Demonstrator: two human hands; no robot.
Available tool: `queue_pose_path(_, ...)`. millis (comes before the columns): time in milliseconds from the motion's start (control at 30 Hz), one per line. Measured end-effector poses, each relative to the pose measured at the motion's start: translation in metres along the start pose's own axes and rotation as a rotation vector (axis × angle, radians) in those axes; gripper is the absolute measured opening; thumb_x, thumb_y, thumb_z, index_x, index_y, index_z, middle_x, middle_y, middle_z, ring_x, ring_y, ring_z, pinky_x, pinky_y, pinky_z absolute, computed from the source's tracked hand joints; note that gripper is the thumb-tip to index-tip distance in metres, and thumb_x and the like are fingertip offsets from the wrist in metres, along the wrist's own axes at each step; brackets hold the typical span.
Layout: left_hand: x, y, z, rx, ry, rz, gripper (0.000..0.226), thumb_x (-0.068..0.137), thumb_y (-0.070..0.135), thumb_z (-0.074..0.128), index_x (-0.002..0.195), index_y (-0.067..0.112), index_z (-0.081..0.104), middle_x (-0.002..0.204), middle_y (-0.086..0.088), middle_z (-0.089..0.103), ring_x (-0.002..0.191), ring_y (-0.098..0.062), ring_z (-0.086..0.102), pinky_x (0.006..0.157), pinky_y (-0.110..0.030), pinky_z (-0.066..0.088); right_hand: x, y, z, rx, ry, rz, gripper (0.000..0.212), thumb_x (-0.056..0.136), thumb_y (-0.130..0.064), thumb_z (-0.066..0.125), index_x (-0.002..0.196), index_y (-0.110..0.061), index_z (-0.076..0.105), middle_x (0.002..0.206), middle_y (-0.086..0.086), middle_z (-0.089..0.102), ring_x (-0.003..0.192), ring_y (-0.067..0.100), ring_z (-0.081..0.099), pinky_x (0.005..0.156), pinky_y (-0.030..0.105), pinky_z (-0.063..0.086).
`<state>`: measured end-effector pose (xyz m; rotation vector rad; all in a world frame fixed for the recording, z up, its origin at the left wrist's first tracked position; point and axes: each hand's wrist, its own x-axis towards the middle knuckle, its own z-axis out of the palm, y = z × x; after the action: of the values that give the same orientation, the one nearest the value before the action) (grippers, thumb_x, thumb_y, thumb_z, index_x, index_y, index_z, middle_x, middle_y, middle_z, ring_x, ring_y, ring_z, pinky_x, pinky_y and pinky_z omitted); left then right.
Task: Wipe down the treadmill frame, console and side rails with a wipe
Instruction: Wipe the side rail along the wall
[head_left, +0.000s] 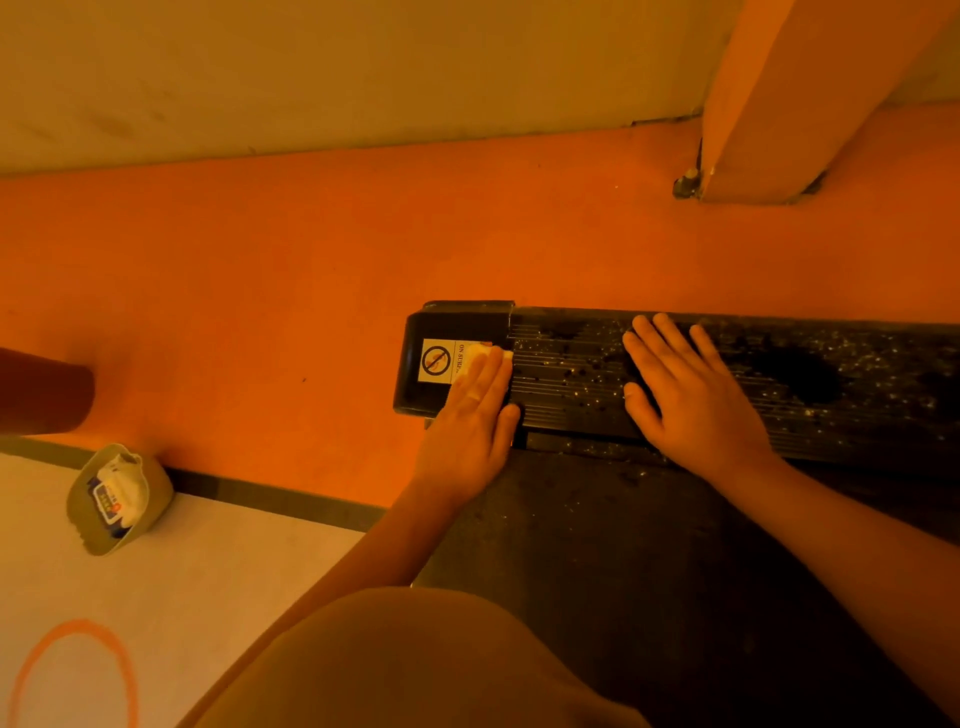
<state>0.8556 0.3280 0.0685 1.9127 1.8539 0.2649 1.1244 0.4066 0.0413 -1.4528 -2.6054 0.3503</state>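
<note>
Nearest the camera is the person's bent knee (415, 660), and just past it lies the dark treadmill belt (597, 571), dotted with pale specks.

Off to the left, a small greenish tub (158, 486) stands tilted on the pale floor (218, 577), close to the dark strip where that floor meets the orange floor (260, 260). In the tub sits a packet with a blue and red label (106, 506), and a crumpled white wad (127, 480) lies on top of it; whether the wad is wipes or a cloth cannot be told. An orange ring (72, 675) is painted on the pale floor near its lower left corner.

Beyond the belt runs the black ribbed side rail (831, 384), speckled with pale spots and bearing a dark wet-looking patch. The right hand (696, 395) lies flat on the rail, fingers straight and spread, holding nothing. The left hand (475, 415) lies at the rail's left end with straight fingers, pressing a folded white wipe (480, 356) against the black end cap (447, 322). The wipe shows just past the fingertips and covers the right part of a white warning label (439, 361) with a crossed-out circle.

Farther on, the orange floor stretches to a pale wall (311, 67). An orange post (769, 104) rises at the far right, with a small metal fitting (685, 182) at its foot.
</note>
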Motion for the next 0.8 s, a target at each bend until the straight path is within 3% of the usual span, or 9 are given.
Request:
queue_pose_path(300,0.061,-0.001,-0.014,0.07,-0.057,0.029,0.069,0.104,0.05,0.021,0.16,0.009,0.019,0.167,-0.01,0.015,0.155,-0.023,0.004,0.126,-0.041,0.01,0.001,-0.001,-0.002,-0.009,-0.017,0.001,0.06,0.104,-0.041,0.029,0.154,-0.009,0.032,0.162,0.01,0.027,0.152,0.024,0.017,0.124,0.048,0.012)
queue_pose_path(467,0.001,-0.001,0.0,0.049,-0.047,0.031,0.065,0.106,0.048,0.023,0.161,0.017,0.012,0.168,-0.001,0.007,0.155,-0.016,-0.002,0.125,-0.04,0.014,0.0,0.0,-0.003,-0.009,-0.03,0.003,0.061,0.104,-0.042,0.027,0.154,-0.009,0.031,0.162,0.01,0.026,0.152,0.024,0.016,0.124,0.048,0.012)
queue_pose_path(600,-0.025,0.002,0.014,0.056,-0.025,0.026,0.061,0.107,0.044,0.026,0.16,0.015,0.016,0.167,-0.002,0.007,0.155,-0.014,-0.006,0.126,-0.042,0.009,0.0,-0.001,-0.003,-0.02,-0.034,0.001,0.061,0.104,-0.042,0.027,0.154,-0.008,0.032,0.162,0.011,0.027,0.152,0.025,0.017,0.124,0.05,0.014)
queue_pose_path(800,-0.006,0.013,0.009,0.086,-0.107,-0.027,0.074,0.1,0.055,0.015,0.161,0.014,0.004,0.168,-0.002,-0.006,0.154,-0.016,-0.014,0.122,-0.032,-0.009,0.001,-0.002,-0.007,-0.008,-0.055,0.006,0.061,0.104,-0.042,0.027,0.154,-0.009,0.031,0.162,0.01,0.026,0.153,0.024,0.015,0.124,0.048,0.011)
